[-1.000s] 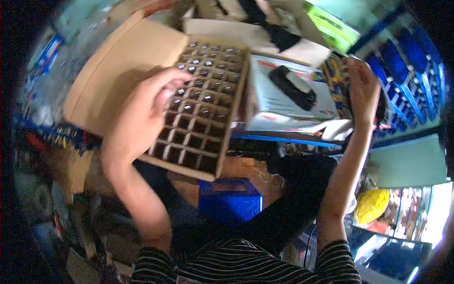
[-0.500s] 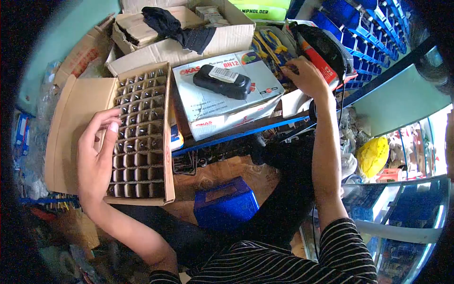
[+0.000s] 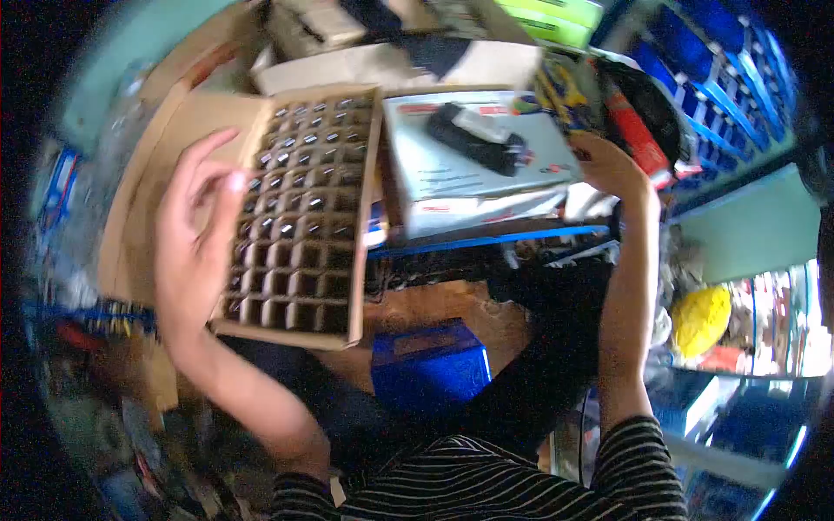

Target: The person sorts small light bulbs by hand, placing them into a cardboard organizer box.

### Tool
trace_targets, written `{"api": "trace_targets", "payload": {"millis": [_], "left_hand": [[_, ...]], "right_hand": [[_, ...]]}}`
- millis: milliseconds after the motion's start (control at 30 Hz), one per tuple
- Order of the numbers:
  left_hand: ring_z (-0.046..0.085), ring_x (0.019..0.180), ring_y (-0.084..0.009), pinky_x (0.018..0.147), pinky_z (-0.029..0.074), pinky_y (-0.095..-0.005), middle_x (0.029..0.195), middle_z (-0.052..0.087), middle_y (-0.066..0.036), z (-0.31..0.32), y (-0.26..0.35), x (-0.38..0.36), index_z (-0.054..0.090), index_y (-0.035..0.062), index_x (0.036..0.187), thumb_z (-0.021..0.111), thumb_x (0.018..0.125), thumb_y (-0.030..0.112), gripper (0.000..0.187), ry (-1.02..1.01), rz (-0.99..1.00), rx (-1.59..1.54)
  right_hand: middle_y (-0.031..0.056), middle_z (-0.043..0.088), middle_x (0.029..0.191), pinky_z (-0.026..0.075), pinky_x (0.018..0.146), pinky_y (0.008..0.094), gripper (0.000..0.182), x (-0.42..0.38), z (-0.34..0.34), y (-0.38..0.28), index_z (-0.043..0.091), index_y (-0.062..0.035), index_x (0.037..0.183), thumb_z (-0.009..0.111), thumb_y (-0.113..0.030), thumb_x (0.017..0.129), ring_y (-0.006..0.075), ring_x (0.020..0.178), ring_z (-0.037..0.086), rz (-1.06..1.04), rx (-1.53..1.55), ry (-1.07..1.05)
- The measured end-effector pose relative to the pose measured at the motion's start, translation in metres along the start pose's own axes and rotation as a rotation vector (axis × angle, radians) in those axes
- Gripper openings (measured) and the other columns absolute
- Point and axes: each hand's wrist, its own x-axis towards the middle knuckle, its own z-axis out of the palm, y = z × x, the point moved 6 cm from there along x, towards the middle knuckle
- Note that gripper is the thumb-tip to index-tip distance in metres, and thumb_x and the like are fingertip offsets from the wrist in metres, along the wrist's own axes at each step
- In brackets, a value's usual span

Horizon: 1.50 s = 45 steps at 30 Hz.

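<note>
My left hand (image 3: 195, 230) is held over the left side of a cardboard box (image 3: 358, 260) split into small cells. Thumb and fingers are apart and hold nothing. Small dark glossy pieces (image 3: 304, 158) fill the upper cells, while the nearer rows look dark inside. By the right end of a white carton (image 3: 469, 187), my right hand (image 3: 612, 165) is bent inward, its fingertips blurred and partly hidden; I cannot tell whether it holds anything. A black object with a white label (image 3: 473, 139) rests on that carton. Just beyond the right hand lie yellow-and-blue handled tools (image 3: 563, 91).
Behind is an open carton (image 3: 408, 65) with dark cloth (image 3: 439, 54) over its edge. A blue box (image 3: 430, 365) stands on the floor between the legs. Blue bins (image 3: 712, 78) rise at the right, above a yellow bag (image 3: 702, 319).
The whole view has shifted, so the boxes appear further right and higher. My left hand has moved left off the cells; my right hand has drawn back from the tools toward the white carton's end.
</note>
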Motion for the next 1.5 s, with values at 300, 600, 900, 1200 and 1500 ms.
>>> {"api": "trace_targets", "payload": {"millis": [300, 600, 900, 1200, 1500], "left_hand": [[0.063, 0.099, -0.0136, 0.095, 0.047, -0.0300, 0.098, 0.067, -0.007, -0.013, -0.004, -0.002, 0.057, 0.0012, 0.131, 0.057, 0.102, 0.017, 0.032, 0.026, 0.041, -0.006], [0.064, 0.099, -0.0137, 0.094, 0.048, -0.0296, 0.099, 0.067, -0.006, -0.013, -0.007, -0.003, 0.063, -0.0007, 0.122, 0.058, 0.103, 0.021, 0.030, -0.002, 0.066, -0.039], [0.060, 0.094, -0.0117, 0.088, 0.047, -0.0285, 0.106, 0.069, -0.004, -0.010, -0.011, -0.006, 0.065, 0.0016, 0.120, 0.060, 0.100, 0.017, 0.026, 0.007, 0.035, -0.131], [0.065, 0.087, -0.0126, 0.081, 0.049, -0.0280, 0.094, 0.067, -0.003, 0.032, 0.033, -0.007, 0.058, 0.0050, 0.120, 0.084, 0.081, 0.021, 0.049, -0.231, 0.114, -0.251], [0.062, 0.095, -0.0112, 0.089, 0.049, -0.0285, 0.101, 0.065, -0.004, -0.007, 0.004, -0.015, 0.060, 0.0005, 0.121, 0.071, 0.093, 0.011, 0.032, -0.087, 0.004, -0.270]], "right_hand": [[0.0260, 0.064, 0.121, 0.046, 0.100, 0.0429, 0.029, 0.005, 0.010, 0.023, 0.060, 0.0014, 0.123, 0.054, -0.011, 0.097, 0.0404, 0.116, 0.061, 0.128, 0.092, 0.007], [0.0136, 0.071, 0.096, 0.051, 0.082, 0.0338, 0.023, 0.009, -0.014, 0.015, 0.065, 0.0040, 0.109, 0.066, -0.014, 0.094, 0.0206, 0.089, 0.065, 0.156, 0.096, 0.251], [0.0036, 0.065, 0.089, 0.047, 0.072, 0.0278, 0.023, 0.005, -0.082, -0.026, 0.069, -0.0025, 0.102, 0.068, -0.025, 0.096, 0.0111, 0.079, 0.057, 0.266, 0.494, 0.594], [0.0048, 0.072, 0.095, 0.050, 0.075, 0.0232, 0.019, 0.055, -0.045, -0.280, 0.071, 0.0010, 0.103, 0.068, -0.016, 0.094, 0.0097, 0.081, 0.064, -0.194, 1.154, 0.435], [-0.0013, 0.049, 0.072, 0.029, 0.038, 0.0198, 0.042, 0.072, -0.027, -0.321, 0.060, 0.0004, 0.109, 0.045, -0.039, 0.108, 0.0044, 0.050, 0.042, -0.257, 1.242, 0.332]]}}
